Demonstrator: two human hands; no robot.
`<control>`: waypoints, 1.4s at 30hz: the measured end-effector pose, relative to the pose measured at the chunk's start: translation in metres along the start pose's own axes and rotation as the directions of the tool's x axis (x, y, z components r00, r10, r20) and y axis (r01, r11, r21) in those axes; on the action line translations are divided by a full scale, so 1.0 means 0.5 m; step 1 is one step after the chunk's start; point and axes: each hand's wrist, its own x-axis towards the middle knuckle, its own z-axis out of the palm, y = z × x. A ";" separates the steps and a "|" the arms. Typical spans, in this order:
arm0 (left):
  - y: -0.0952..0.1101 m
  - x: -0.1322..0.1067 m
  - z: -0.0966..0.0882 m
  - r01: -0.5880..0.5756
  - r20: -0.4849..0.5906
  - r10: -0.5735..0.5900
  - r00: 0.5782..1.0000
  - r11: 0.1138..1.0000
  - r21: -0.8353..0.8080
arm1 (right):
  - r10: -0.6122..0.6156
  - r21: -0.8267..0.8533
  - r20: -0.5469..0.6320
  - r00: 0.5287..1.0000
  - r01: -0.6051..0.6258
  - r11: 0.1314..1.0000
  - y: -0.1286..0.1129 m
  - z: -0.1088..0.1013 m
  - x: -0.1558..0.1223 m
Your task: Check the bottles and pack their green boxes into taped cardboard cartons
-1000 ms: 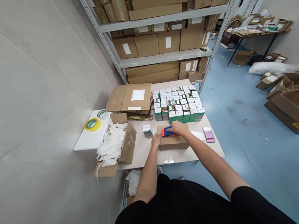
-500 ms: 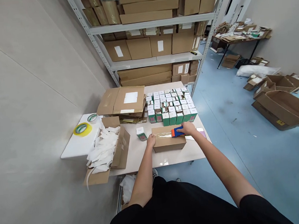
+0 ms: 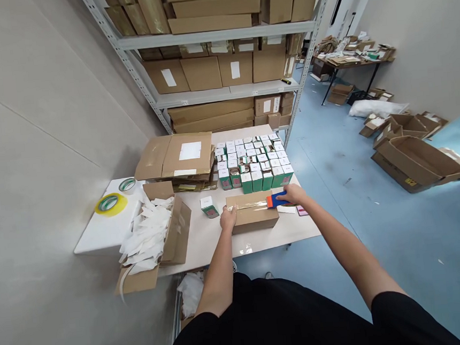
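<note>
Grasping a blue-and-orange hand-held tape dispenser (image 3: 278,199) in the right grip (image 3: 295,193), with fingers wrapped round its smooth, plastic-looking body and its orange end turned left. Clasping the left end of a closed, oblong brown cardboard carton (image 3: 255,223) with the left grip (image 3: 228,219), thumb laid over the top edge. Resting that matt, straight-edged carton flat on a smooth, pale worktop (image 3: 216,243), between both grips. Showing a glossy strip of clear tape (image 3: 252,205) lengthwise along its top, from near the left thumb to the dispenser at the carton's right end.

Flanked just left of the left grip by a small white-and-green block-shaped box (image 3: 209,207), apart from the hand. Backed, beyond the carton, by tightly packed rows of white-topped green boxes (image 3: 257,181), some with torn-looking, open tops. Bordered farther left by flattened brown cardboard sheets (image 3: 188,150) in an uneven stack, and nearer by an open brown box (image 3: 182,233) heaped with limp, ribbon-like white strips (image 3: 150,230). Edged at the right by a pink flat object (image 3: 301,211), partly hidden behind the right forearm.
</note>
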 end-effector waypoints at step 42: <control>0.016 0.001 -0.006 -0.026 0.019 0.026 0.999 0.999 0.037 | 0.346 0.232 0.133 0.929 -0.369 0.900 0.075 0.334 -0.110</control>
